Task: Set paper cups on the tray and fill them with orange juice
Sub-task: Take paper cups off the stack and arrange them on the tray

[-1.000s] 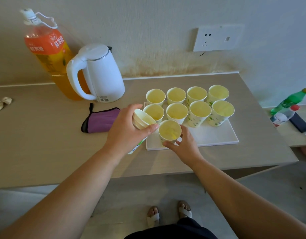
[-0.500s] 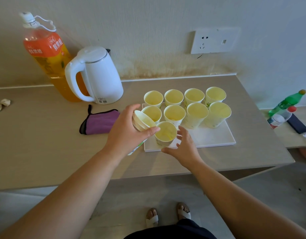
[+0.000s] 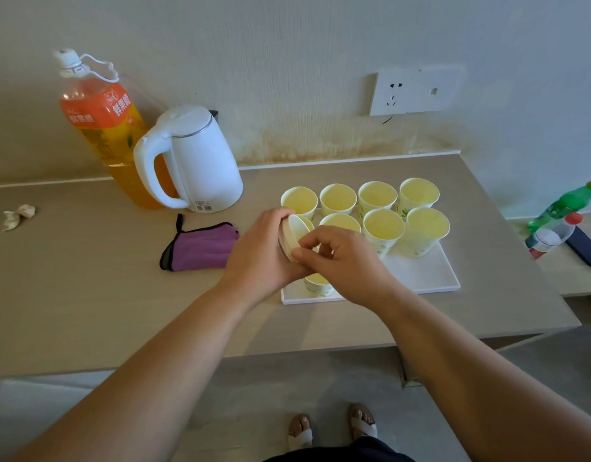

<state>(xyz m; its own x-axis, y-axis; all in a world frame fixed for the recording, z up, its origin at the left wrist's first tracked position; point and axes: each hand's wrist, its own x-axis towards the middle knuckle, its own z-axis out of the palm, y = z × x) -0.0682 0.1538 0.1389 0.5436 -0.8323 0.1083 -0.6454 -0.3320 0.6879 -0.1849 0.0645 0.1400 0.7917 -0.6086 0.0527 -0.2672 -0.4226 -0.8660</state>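
My left hand (image 3: 257, 258) keeps a closed grip round a stack of paper cups (image 3: 292, 236), tilted sideways at frame centre. My right hand (image 3: 347, 261) pinches its outermost rim. Directly below, a lone cup (image 3: 317, 285) stands on the white tray (image 3: 420, 278), with two rows of cups (image 3: 384, 228) behind it. The juice bottle (image 3: 100, 125) and kettle (image 3: 194, 161) stand upper left on the desk (image 3: 87, 295).

- The beige wooden table (image 3: 87, 295) stands against the wall.
- A big bottle of orange juice (image 3: 104, 128) stands upright at the back left, close to the wall.
- A white kettle (image 3: 200, 161) stands just in front of the bottle, partly covering it.
- A purple cloth pouch (image 3: 200, 250) lies flat, in front of the kettle.
- Two small crumpled scraps (image 3: 19, 215) lie near the left edge.
- A white flat tray (image 3: 420, 275) lies on the right part.
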